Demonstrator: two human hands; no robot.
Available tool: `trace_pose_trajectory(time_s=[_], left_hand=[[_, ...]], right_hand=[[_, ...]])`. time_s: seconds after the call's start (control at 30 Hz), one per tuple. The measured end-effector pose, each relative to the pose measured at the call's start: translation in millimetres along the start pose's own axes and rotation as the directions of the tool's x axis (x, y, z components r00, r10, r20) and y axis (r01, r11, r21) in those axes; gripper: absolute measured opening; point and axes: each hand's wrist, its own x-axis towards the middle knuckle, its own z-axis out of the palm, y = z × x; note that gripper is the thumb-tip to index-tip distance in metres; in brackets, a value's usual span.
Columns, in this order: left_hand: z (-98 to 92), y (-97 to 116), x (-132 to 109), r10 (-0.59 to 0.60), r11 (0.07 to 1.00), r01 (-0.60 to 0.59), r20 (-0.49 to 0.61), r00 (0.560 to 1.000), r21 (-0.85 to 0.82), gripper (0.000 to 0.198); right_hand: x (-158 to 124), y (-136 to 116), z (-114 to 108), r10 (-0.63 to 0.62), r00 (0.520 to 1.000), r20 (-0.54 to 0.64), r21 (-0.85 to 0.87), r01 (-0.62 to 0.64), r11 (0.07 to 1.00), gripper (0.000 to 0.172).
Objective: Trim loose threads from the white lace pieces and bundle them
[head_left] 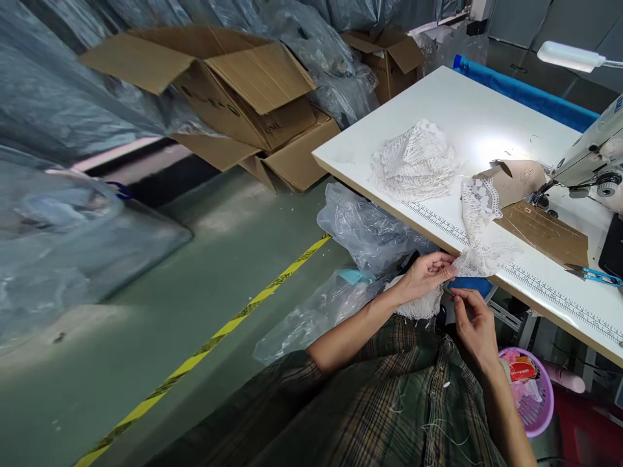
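My left hand [424, 275] pinches the end of a white lace strip [479, 258] at the front edge of the sewing table [350, 146]. From there the strip runs up over the printed ruler to brown paper pieces beside the sewing machine [591, 152]. Just below the edge, my right hand [476, 324] has thumb and forefinger pressed together; anything between them is too small to make out. A heap of white lace [416, 162] lies on the table to the left of the strip. More white fabric [421, 303] hangs below my left hand.
Blue-handled snips [596, 275] lie on the right of the tabletop, under a lamp [572, 57]. Open cardboard boxes [243, 97] and plastic bags stand at the left and back. A purple basket [546, 408] holds scraps below the table. Yellow tape [219, 344] crosses the floor.
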Motion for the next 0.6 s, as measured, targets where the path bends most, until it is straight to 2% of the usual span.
trace_pose_trajectory(time_s=[0.03,0.1,0.13,0.17,0.27,0.37,0.47,0.53,0.6], left_hand=[[0.4,-3.9,2.7,-0.014,1.0,0.014,-0.013,1.0,-0.013,0.058],[-3.8,-17.7,7.5,-0.037,0.998,0.04,-0.074,0.997,0.041,0.051],[-7.6,-27.0,9.2,-0.049,0.993,0.061,-0.123,0.991,0.098,0.046],[-11.8,-37.0,10.1,-0.062,0.984,0.089,-0.171,0.983,0.155,0.041],[-23.2,-65.3,6.0,-0.087,0.953,0.154,-0.25,0.964,0.262,0.029],[-30.0,-84.4,-6.8,-0.047,0.924,0.119,-0.201,0.979,0.364,0.025],[-34.2,-98.2,-19.7,0.034,0.785,0.033,-0.096,0.995,0.619,0.022],[-36.3,-106.7,-25.1,0.053,0.696,0.013,-0.069,0.996,0.718,0.027],[-37.9,-113.8,-28.1,0.072,0.676,0.009,-0.079,0.994,0.737,0.038]], right_hand=[[3.5,3.1,-0.6,0.015,1.0,0.009,0.011,-0.015,1.0,0.03],[13.2,19.8,7.4,0.124,0.991,0.054,0.039,-0.127,0.991,0.03],[18.5,31.9,15.7,0.233,0.967,0.101,0.057,-0.24,0.969,0.029],[23.2,45.0,25.9,0.286,0.949,0.128,0.065,-0.296,0.953,0.029],[29.0,79.6,57.5,0.342,0.918,0.201,0.11,-0.368,0.923,0.029],[21.4,97.5,73.3,0.35,0.91,0.224,0.166,-0.389,0.906,0.028],[10.7,105.6,74.6,0.349,0.916,0.197,0.222,-0.388,0.894,0.028],[6.7,111.9,73.3,0.362,0.919,0.156,0.251,-0.391,0.885,0.028],[5.7,120.4,71.8,0.389,0.916,0.097,0.272,-0.401,0.875,0.031]])
